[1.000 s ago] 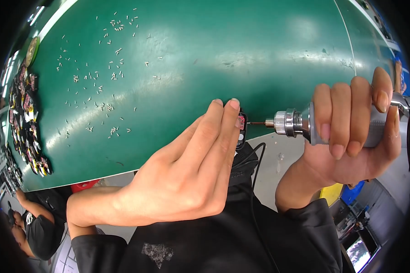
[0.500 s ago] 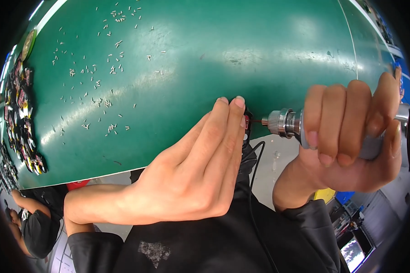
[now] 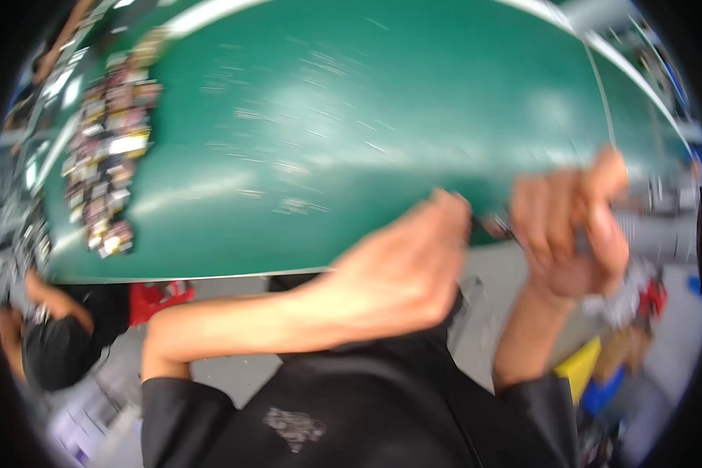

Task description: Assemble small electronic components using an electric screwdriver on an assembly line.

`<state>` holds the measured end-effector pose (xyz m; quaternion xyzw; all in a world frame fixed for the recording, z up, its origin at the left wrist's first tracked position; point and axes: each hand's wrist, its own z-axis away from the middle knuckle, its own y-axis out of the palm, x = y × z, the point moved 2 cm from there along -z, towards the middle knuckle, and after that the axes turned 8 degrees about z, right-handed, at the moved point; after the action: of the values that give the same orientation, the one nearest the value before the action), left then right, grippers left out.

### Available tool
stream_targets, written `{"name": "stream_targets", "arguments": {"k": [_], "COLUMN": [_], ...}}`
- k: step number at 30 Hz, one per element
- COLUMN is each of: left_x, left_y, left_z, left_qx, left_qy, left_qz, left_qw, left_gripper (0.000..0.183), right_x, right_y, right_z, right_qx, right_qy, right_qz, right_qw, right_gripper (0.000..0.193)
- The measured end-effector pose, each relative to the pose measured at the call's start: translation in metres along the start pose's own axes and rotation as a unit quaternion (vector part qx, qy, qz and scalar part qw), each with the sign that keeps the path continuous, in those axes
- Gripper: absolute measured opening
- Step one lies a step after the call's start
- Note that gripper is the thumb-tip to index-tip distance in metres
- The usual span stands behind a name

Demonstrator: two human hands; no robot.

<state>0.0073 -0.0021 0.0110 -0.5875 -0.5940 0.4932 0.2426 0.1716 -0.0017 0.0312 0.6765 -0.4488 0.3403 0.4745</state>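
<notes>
Green worktop (image 3: pixel 460 109), metal bits (image 3: pixel 294 204) left; left hand (image 3: pixel 413 265) seemingly pinches a small dark part (image 3: pixel 487 226) by the near edge to steady it, right hand (image 3: pixel 565 222) curled by grey tool (image 3: pixel 657 235), grip too blurred to tell.

grips (image 3: pixel 404 269) (image 3: pixel 565 234) 2 | driver (image 3: pixel 649 236) 1 | table (image 3: pixel 437 101) 1 | parts heap (image 3: pixel 109 156) 1 | screws (image 3: pixel 295 204) blurred, uncountable
</notes>
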Motion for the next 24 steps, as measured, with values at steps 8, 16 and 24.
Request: {"name": "stream_targets", "arguments": {"k": [8, 16, 24], "left_x": [0.021, 0.151, 0.082], "left_y": [-0.076, -0.191, -0.130], "left_z": [0.059, 0.168, 0.132], "left_qx": [-0.085, -0.058, -0.058], "left_qy": [-0.117, -0.362, -0.285], "left_qz": [0.135, -0.335, -0.109], "left_qw": [0.980, 0.868, 0.951], "left_gripper": [0.036, 0.041, 0.025], "right_x": [0.022, -0.022, -0.030], "right_y": [-0.005, 0.003, 0.000], "right_z": [0.009, 0.023, 0.033], "right_qx": [-0.064, -0.166, -0.163], "right_qy": [-0.119, -0.020, -0.006], "right_qz": [-0.195, -0.226, -0.232], "right_qw": [0.971, 0.960, 0.959], "right_gripper": [0.019, 0.008, 0.006]}}
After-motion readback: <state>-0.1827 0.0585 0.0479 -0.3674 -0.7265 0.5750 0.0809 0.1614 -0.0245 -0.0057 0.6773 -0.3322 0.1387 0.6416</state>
